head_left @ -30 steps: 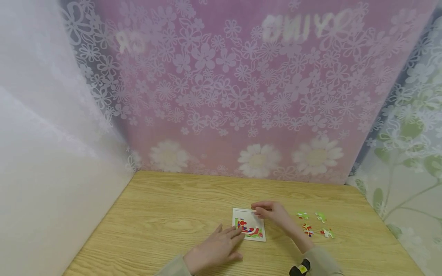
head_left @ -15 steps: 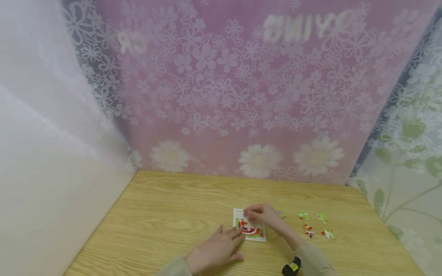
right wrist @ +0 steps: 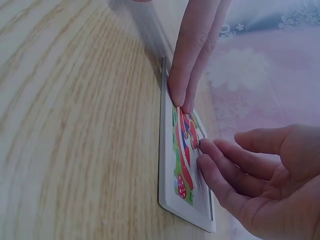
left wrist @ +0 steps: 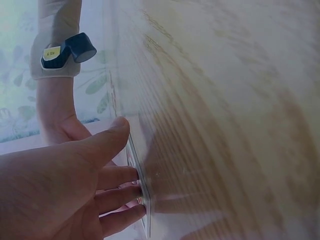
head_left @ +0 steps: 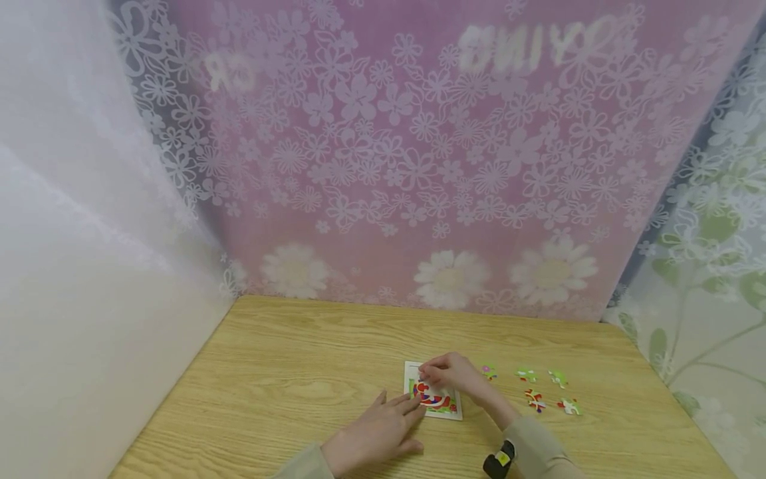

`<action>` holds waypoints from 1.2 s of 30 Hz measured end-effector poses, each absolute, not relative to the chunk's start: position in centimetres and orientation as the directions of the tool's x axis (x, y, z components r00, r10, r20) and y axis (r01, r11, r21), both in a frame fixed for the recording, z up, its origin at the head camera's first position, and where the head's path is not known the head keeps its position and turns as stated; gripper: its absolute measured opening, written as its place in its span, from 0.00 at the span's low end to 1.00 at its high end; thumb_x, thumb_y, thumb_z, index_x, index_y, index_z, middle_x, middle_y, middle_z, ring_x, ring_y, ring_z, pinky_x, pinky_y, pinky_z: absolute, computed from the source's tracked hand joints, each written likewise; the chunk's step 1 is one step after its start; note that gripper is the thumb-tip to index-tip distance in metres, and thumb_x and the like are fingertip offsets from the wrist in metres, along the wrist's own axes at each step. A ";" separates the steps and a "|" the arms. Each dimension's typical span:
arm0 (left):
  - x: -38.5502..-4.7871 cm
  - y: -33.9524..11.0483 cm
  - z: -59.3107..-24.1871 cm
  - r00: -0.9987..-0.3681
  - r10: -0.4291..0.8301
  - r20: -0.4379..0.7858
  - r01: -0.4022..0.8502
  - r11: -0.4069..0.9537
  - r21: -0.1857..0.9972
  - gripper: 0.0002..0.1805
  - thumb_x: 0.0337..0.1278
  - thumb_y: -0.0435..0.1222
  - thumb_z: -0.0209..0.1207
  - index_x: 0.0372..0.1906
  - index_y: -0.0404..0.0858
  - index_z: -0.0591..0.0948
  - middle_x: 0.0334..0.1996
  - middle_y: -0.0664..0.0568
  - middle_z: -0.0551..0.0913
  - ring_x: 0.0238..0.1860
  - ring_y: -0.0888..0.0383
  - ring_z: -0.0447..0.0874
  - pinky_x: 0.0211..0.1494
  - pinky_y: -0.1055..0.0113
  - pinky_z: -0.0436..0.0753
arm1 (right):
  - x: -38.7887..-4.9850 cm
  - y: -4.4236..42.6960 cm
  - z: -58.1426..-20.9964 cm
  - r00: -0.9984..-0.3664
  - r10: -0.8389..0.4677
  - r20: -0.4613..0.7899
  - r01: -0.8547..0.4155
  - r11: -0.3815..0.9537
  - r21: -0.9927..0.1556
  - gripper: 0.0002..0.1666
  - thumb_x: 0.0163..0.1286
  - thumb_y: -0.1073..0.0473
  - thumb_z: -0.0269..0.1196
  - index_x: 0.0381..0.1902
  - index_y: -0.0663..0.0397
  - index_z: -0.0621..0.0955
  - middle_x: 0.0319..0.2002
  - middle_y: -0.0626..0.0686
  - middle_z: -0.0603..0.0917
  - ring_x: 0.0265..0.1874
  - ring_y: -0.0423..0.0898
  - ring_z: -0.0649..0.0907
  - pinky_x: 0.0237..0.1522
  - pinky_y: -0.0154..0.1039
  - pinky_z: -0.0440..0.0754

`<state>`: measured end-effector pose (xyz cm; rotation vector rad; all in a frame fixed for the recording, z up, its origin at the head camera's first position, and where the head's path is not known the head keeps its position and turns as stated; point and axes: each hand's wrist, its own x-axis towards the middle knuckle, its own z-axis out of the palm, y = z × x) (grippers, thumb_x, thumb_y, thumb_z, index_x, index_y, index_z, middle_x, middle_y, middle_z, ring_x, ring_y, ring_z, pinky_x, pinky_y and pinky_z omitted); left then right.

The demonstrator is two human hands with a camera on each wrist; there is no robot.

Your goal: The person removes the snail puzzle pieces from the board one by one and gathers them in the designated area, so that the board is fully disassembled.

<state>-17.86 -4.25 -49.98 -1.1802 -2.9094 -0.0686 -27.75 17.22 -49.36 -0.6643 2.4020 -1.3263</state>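
A small white puzzle board [head_left: 411, 367] lies on the wooden table, its lower part filled with red, blue and green puzzle pieces [head_left: 432, 398]. My left hand [head_left: 380, 426] lies flat with straight fingers, the fingertips resting on the board's left edge and the picture. Over the board's upper part is my right hand [head_left: 455, 374], fingers bent. In the right wrist view its fingertips [right wrist: 202, 159] are at the board beside a red piece [right wrist: 194, 137]. Whether they pinch a piece is hidden. Loose puzzle pieces [head_left: 534, 400] lie to the right.
Several loose pieces, one being a green piece [head_left: 558, 378], are spread right of the board, beside my right forearm. A pink flowered curtain [head_left: 383, 166] hangs along the table's [head_left: 287, 359] back edge. A black wrist camera [head_left: 499, 459] sits on my right wrist.
My right hand has moved left across the board's upper part, uncovering a green and pink loose piece beside it. The left hand stays put on the board.
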 end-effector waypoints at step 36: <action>-17.9 -4.0 -49.9 -0.736 0.677 0.015 0.677 0.736 0.033 0.37 0.67 0.62 0.53 0.72 0.45 0.73 0.73 0.52 0.70 0.71 0.52 0.71 0.65 0.41 0.76 | -27.5 16.9 -50.1 -0.847 -0.530 -0.046 -0.244 0.464 -0.852 0.11 0.65 0.67 0.69 0.46 0.65 0.86 0.39 0.57 0.89 0.35 0.44 0.86 0.35 0.36 0.84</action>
